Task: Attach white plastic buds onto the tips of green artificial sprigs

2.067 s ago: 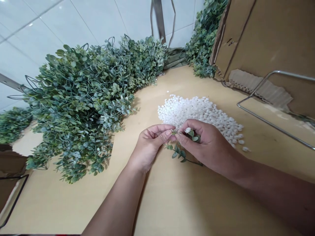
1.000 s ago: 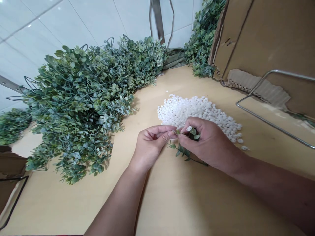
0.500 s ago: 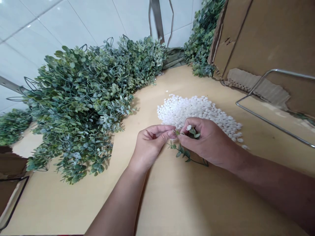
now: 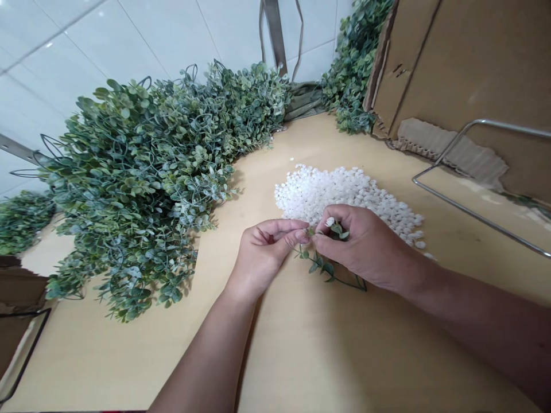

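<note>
My left hand (image 4: 269, 246) and my right hand (image 4: 353, 241) meet over the tabletop, fingertips nearly touching. Between them is an artificial leaf sprig (image 4: 328, 268) with small green leaves and a dark stem. Both hands pinch it, the left at a leafy tip and the right by the stem close by. A small white piece (image 4: 330, 222) shows on the sprig beside my right thumb and forefinger. Just behind my hands lies a heap of small white plastic pieces (image 4: 340, 192). What exactly sits between my left fingertips is partly hidden.
A large pile of artificial greenery (image 4: 146, 183) spreads over the left of the table (image 4: 279, 355). More greenery (image 4: 353, 74) stands at the back, beside a cardboard box (image 4: 473, 63). A bent metal rod (image 4: 482, 215) juts in at right. Behind is a white tiled wall (image 4: 163, 34).
Hardly anything differs. The sprig's lower stem has shifted very slightly to the right, and both hands keep their pinch in the same place.
</note>
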The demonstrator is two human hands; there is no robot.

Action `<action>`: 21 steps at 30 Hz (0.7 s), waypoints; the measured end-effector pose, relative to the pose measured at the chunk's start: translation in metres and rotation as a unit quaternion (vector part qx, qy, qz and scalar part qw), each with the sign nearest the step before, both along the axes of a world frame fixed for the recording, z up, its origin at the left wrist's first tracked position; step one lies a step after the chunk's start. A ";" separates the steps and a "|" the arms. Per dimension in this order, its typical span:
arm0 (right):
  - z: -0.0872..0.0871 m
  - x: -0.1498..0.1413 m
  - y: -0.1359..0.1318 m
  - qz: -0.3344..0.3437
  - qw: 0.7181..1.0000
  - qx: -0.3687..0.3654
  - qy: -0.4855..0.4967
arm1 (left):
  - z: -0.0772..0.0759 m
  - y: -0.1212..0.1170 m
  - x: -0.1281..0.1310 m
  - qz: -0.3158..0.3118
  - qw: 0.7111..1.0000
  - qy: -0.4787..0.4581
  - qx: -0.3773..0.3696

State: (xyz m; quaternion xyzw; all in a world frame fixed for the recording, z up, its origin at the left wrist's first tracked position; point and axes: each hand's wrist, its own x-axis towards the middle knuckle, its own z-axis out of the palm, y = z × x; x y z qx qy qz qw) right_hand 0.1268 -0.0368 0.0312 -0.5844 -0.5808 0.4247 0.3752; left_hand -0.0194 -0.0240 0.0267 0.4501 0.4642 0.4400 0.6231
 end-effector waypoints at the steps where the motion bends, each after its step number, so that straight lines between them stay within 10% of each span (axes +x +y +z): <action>1: 0.000 0.000 0.000 0.000 1.000 -0.002 -0.004 | 0.000 0.000 0.000 0.002 1.000 0.006 0.002; 21: -0.004 -0.002 -0.001 0.001 0.998 0.054 -0.027 | -0.006 0.001 0.003 0.003 1.000 -0.012 -0.013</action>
